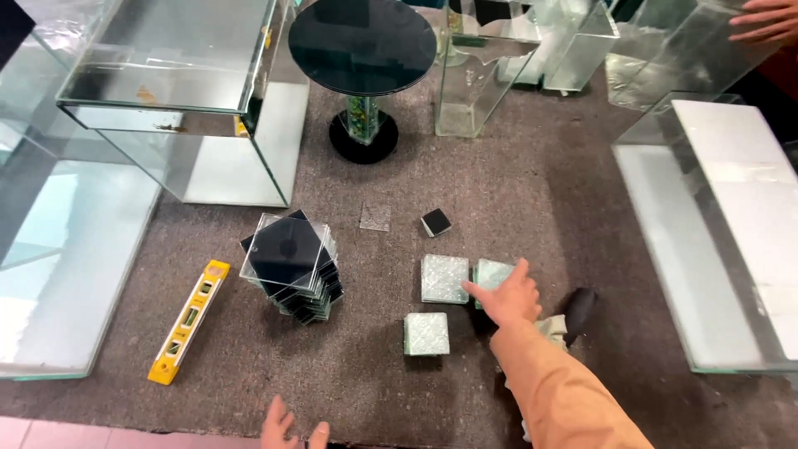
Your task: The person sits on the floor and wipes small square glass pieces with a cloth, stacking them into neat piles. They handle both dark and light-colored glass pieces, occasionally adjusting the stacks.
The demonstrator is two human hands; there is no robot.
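A grey-brown carpeted floor (515, 183) fills the frame, ringed by clear glass tanks (179, 100) at upper left and right and a round black glass-topped stand (362, 43) at top centre. Right of centre, the right hand (507, 298), fingers spread, rests on one square textured glass block (492, 273) touching a second (445, 278), a third (426, 333) lying apart below. The left hand (287, 426), fingers loosely apart and empty, sits at the bottom edge, while a fanned stack of square glass tiles (293, 264), a yellow spirit level (189, 321), a small black cube (435, 222) and another person's hand (769, 18) lie around, none blocking the blocks.

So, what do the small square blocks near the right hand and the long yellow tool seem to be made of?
The square blocks look like thick glass with a textured, sparkling, greenish face. The right hand touches one. The yellow tool, a spirit level, looks like painted metal or plastic; I cannot tell which.
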